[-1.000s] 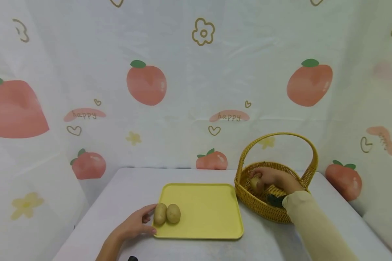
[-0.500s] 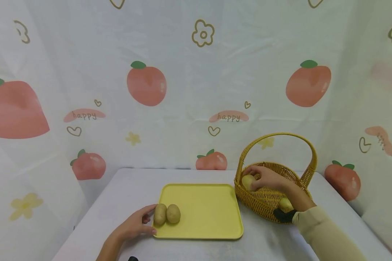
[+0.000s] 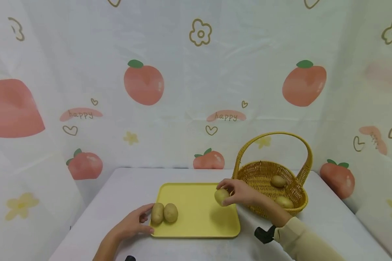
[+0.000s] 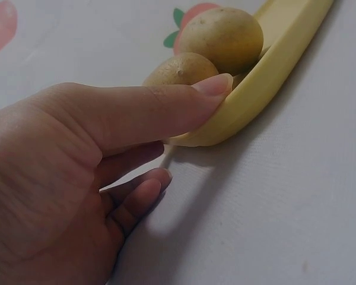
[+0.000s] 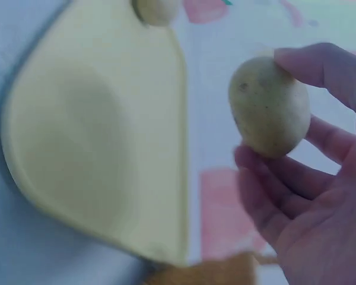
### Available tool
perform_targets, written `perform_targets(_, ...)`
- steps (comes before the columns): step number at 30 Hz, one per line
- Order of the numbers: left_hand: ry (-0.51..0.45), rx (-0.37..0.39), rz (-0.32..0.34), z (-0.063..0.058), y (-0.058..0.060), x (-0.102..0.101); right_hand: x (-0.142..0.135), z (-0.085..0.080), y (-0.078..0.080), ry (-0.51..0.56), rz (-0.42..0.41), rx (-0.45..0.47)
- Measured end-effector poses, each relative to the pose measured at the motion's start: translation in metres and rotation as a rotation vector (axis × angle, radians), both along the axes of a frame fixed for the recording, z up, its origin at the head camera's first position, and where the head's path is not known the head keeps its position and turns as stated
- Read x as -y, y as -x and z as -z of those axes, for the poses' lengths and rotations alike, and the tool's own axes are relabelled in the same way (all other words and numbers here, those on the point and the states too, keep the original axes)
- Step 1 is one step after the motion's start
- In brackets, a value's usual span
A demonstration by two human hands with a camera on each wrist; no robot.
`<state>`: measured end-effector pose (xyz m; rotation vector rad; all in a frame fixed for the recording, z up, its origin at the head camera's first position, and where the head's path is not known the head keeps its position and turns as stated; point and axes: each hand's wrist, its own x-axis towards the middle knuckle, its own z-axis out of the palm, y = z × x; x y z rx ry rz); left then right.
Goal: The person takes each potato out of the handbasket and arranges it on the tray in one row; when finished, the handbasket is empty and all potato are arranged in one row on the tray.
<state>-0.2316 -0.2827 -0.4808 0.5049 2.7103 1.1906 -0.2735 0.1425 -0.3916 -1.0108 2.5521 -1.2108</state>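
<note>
Right hand (image 3: 243, 192) pinching a potato (image 3: 221, 197) between thumb and fingers above the right side of the tray (image 3: 194, 208), left hand (image 3: 130, 224) loosely spread at the tray's left rim, gripping nothing; potato probably firm, fairly light, little slip, best held round its middle.

We note a tray (image 3: 199, 214) of what looks like smooth plastic, low sheen. Basket (image 3: 261, 168): woven, wicker-like strands, ridged, faintly glossy. Potatoes (image 5: 270, 110): matt skins, mostly smooth; we see small specks. Backdrop (image 3: 179, 141): creased, cloth-like sheet, soft sheen. Sleeve (image 3: 300, 237): matt cloth. Tabletop (image 4: 285, 196): matt, finely textured.
</note>
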Motion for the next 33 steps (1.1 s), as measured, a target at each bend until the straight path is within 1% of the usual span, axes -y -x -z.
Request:
perform_targets(3, -0.004, 0.013, 0.000, 0.000, 0.000, 0.001, 0.019, 0.011, 0.001, 0.004, 0.011, -0.028)
perform_targets(10, -0.011, 0.017, -0.003, 0.001, -0.001, 0.001, 0.062, 0.041, 0.005, 0.056, 0.058, 0.014)
perform_targets(17, -0.009, 0.012, -0.004, 0.001, 0.000, 0.002, 0.098, 0.065, 0.006, 0.024, 0.073, -0.019)
perform_targets(21, -0.007, 0.011, -0.002, 0.002, 0.001, 0.002, 0.112, 0.071, 0.005, 0.040, 0.072, -0.031)
perform_targets(24, -0.009, 0.006, 0.002, 0.001, 0.001, 0.001, 0.119, 0.074, 0.004, 0.062, 0.093, -0.024)
perform_targets(28, -0.004, 0.010, 0.000, 0.000, 0.000, 0.000, 0.124, 0.078, 0.001, 0.060, 0.119, -0.014)
perform_targets(33, 0.001, 0.032, -0.020, -0.001, 0.000, -0.001, 0.125, 0.081, 0.000, 0.046, 0.105, -0.003)
